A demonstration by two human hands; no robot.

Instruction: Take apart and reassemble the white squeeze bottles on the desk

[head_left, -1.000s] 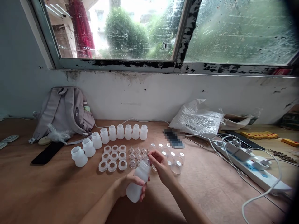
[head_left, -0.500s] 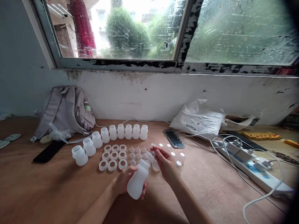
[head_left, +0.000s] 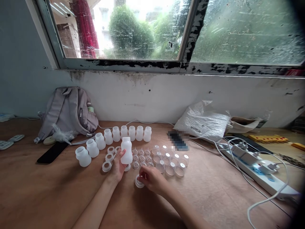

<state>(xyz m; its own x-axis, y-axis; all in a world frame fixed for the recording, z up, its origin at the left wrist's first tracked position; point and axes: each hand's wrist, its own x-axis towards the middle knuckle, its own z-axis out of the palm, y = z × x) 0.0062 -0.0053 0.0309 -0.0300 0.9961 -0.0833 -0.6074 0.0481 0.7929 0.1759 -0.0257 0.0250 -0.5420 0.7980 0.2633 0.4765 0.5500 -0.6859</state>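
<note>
My left hand (head_left: 118, 168) grips a white plastic bottle (head_left: 126, 150) upright, above the white screw rings (head_left: 107, 157) laid out on the wooden table (head_left: 59, 194). My right hand (head_left: 152, 178) rests low on the table with its fingers closed on a small clear cap (head_left: 138, 182) in front of the rows. Behind stands a curved row of white bottles (head_left: 119, 135). Small clear nipples (head_left: 141, 157) and clear round caps (head_left: 172, 162) lie in rows to the right of the rings.
A grey backpack (head_left: 69, 111) leans on the wall at back left, with a black phone (head_left: 52, 152) in front. Another phone (head_left: 177, 141), a white plastic bag (head_left: 202, 122) and a white power strip (head_left: 254, 170) with cables lie to the right.
My left hand carried the bottle from near the table's front up and back over the rings, now upright. My right hand took the clear cap off it and dropped to the table.
</note>
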